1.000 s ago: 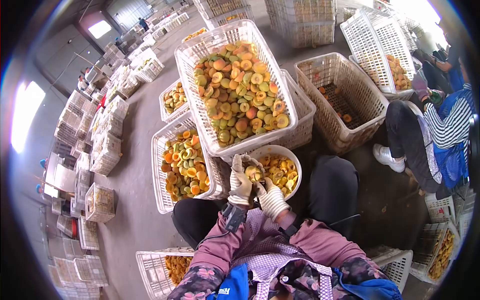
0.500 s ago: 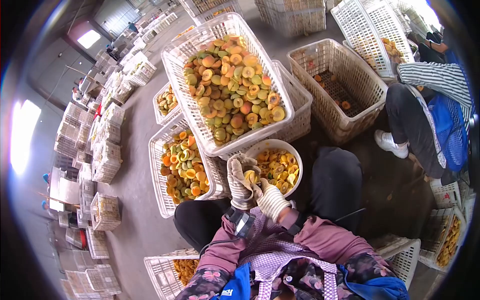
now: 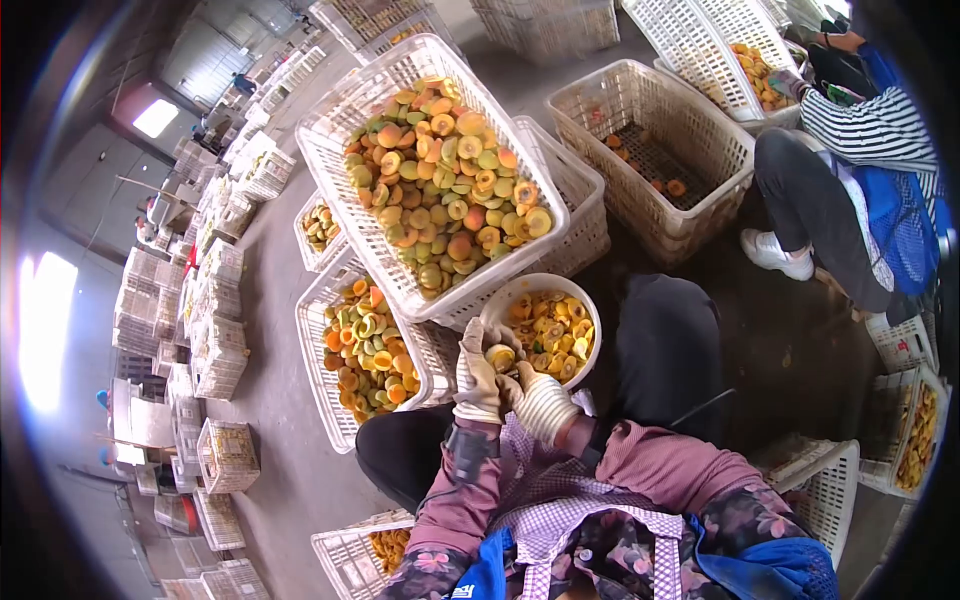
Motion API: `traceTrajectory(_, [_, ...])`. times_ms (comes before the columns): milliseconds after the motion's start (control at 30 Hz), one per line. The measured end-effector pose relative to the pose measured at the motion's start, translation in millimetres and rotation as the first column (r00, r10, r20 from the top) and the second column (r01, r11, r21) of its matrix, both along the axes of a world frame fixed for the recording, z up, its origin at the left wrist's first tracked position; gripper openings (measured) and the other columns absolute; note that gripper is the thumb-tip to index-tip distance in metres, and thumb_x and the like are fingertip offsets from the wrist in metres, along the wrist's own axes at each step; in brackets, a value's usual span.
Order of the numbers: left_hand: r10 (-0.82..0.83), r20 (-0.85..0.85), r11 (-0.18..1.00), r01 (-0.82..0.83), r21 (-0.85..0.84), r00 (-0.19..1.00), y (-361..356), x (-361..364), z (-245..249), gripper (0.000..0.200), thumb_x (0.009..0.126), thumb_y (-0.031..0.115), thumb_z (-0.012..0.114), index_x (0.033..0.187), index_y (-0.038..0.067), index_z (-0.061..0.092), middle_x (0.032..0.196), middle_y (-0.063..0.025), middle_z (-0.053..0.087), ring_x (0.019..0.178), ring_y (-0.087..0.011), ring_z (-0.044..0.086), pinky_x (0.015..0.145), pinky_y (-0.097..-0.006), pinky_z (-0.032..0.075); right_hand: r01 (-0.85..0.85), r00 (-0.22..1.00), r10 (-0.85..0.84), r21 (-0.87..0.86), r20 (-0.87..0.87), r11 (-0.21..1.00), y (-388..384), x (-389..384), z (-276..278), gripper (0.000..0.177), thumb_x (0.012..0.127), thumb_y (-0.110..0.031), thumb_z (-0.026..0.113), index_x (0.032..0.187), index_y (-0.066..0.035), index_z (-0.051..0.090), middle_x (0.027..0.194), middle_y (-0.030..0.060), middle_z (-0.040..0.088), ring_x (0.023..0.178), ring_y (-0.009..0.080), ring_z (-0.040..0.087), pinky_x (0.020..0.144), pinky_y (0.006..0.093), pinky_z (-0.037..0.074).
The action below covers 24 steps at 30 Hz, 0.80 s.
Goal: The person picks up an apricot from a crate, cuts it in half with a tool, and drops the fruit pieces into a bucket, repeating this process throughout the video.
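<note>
One yellow fruit [image 3: 500, 357] sits in the left hand [image 3: 476, 380], whose gloved fingers and palm are cupped closely about it. The right hand [image 3: 545, 405], in a striped glove, is drawn in against the near side of the fruit with its fingers bent — whether it pinches the fruit or grips a small tool cannot be told. Both hands are over the near left edge of a white bucket [image 3: 596, 340] of yellow pieces; whether they touch its rim is unclear.

Room is tight here. The bucket is between the hands and a big crate [image 3: 500, 273], tilted and heaped with green and orange halves. A lower crate [image 3: 322, 400] of halves is just left, and the person's dark-trousered knees [image 3: 665, 340] flank the hands. Beyond the right knee is a strip of dark floor, then a neighbour in a striped sleeve [image 3: 865, 125]. Ahead, a deep crate [image 3: 700, 225] holds a few pieces at its bottom.

The grey floor [image 3: 275, 390] widens to the left, reaching long stacks of crates [image 3: 205, 300] — a large shed, with bright windows [image 3: 155, 118] in its wall.
</note>
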State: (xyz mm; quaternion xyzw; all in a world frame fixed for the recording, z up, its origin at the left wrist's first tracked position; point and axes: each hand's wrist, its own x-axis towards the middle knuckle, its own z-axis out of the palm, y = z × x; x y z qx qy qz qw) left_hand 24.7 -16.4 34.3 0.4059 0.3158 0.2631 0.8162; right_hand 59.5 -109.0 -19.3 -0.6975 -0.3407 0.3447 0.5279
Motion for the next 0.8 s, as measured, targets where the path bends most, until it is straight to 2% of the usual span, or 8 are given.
traceTrajectory(33, [-0.012, -0.034, 0.994, 0.015, 0.106, 0.999, 2.6, -1.8, -2.2, 0.038, 0.096, 0.038, 0.04, 0.077, 0.006, 0.047, 0.071, -0.0087, 0.053, 0.063, -0.0184, 0.053, 0.063, -0.0286, 0.046, -0.096, 0.986, 0.123, -0.217, 0.114, 0.971, -4.4, 3.9, 18.1, 0.032, 0.093, -0.016, 0.045, 0.12, 0.0, 0.046, 0.099, 0.0158, 0.06, 0.089, 0.0258, 0.057, 0.078, 0.032, 0.046])
traceTrajectory(167, [0.056, 0.083, 0.813, -0.094, 0.574, 0.995, -4.1, -8.6, -0.5, 0.039, 0.098, 0.033, 0.034, 0.072, 0.006, 0.042, 0.066, -0.0081, 0.047, 0.061, -0.0166, 0.05, 0.06, -0.0283, 0.043, -0.119, 0.993, 0.119, 0.01, -0.014, 0.993, 0.4, -1.5, 12.6, 0.034, 0.091, -0.018, 0.047, 0.117, 0.003, 0.046, 0.095, 0.0222, 0.061, 0.09, 0.0365, 0.058, 0.077, 0.0375, 0.046])
traceTrajectory(333, [0.018, -0.021, 0.975, -0.013, 0.224, 1.0, -0.2, -9.0, 11.4, 0.028, 0.091, 0.03, 0.052, 0.073, 0.008, 0.051, 0.066, -0.0043, 0.052, 0.062, -0.0138, 0.051, 0.058, -0.0249, 0.04, -0.148, 0.985, 0.16, -0.162, 0.062, 0.976, -7.3, 0.7, 33.5, 0.032, 0.092, -0.014, 0.045, 0.12, 0.001, 0.045, 0.097, 0.0178, 0.061, 0.091, 0.0308, 0.057, 0.078, 0.0363, 0.046])
traceTrajectory(467, [-0.054, -0.019, 0.91, 0.057, 0.41, 0.998, -2.6, -16.0, 17.7, 0.024, 0.089, 0.027, 0.052, 0.076, 0.007, 0.052, 0.069, -0.0057, 0.055, 0.064, -0.0148, 0.052, 0.06, -0.0258, 0.04, -0.106, 0.987, 0.117, 0.108, -0.106, 0.988, 3.3, -10.8, -2.1, 0.031, 0.092, -0.017, 0.046, 0.118, 0.001, 0.047, 0.091, 0.0161, 0.062, 0.084, 0.0292, 0.058, 0.075, 0.0359, 0.046])
traceTrajectory(600, [-0.083, -0.012, 0.937, 0.083, 0.339, 0.996, 8.1, -17.6, 0.2, 0.025, 0.089, 0.029, 0.056, 0.087, 0.004, 0.056, 0.074, -0.0068, 0.058, 0.063, -0.0134, 0.052, 0.06, -0.0257, 0.043, -0.201, 0.976, 0.216, -0.244, 0.034, 0.949, -5.4, -0.6, 36.8, 0.029, 0.092, -0.013, 0.046, 0.117, 0.001, 0.048, 0.09, 0.0147, 0.061, 0.082, 0.0235, 0.055, 0.073, 0.033, 0.046])
traceTrajectory(667, [0.021, -0.048, 0.973, -0.009, 0.23, 0.999, 6.1, -20.9, -6.9, 0.029, 0.088, 0.025, 0.059, 0.1, -0.001, 0.058, 0.078, -0.0038, 0.06, 0.066, -0.0107, 0.056, 0.059, -0.0246, 0.047, -0.098, 0.991, 0.107, 0.106, -0.078, 0.99, -0.2, -12.2, -0.9, 0.032, 0.088, -0.024, 0.05, 0.103, 0.005, 0.051, 0.09, 0.0297, 0.058, 0.09, 0.0454, 0.054, 0.076, 0.0432, 0.046])
traceTrajectory(733, [-0.163, -0.213, 0.863, 0.243, 0.442, 0.963, 11.4, -24.6, 5.9, 0.027, 0.087, 0.023, 0.059, 0.1, -0.001, 0.059, 0.077, -0.0021, 0.061, 0.066, -0.009, 0.056, 0.059, -0.0224, 0.047, -0.115, 0.968, 0.149, 0.17, -0.203, 0.979, -1.5, -17.9, -0.3, 0.029, 0.09, -0.023, 0.049, 0.103, 0.003, 0.053, 0.09, 0.0228, 0.061, 0.087, 0.0408, 0.056, 0.077, 0.0403, 0.046])
traceTrajectory(800, [-0.484, -0.198, 0.851, 0.511, 0.122, 0.852, 21.6, -29.4, 9.3, 0.019, 0.084, 0.014, 0.055, 0.093, -0.003, 0.06, 0.074, -0.0015, 0.06, 0.064, -0.0091, 0.055, 0.06, -0.0218, 0.046, -0.178, 0.874, 0.254, 0.213, -0.414, 0.961, -6.6, -24.8, 6.7, 0.023, 0.093, -0.014, 0.047, 0.112, -0.001, 0.051, 0.092, 0.0022, 0.057, 0.081, 0.0141, 0.048, 0.074, 0.0268, 0.044])
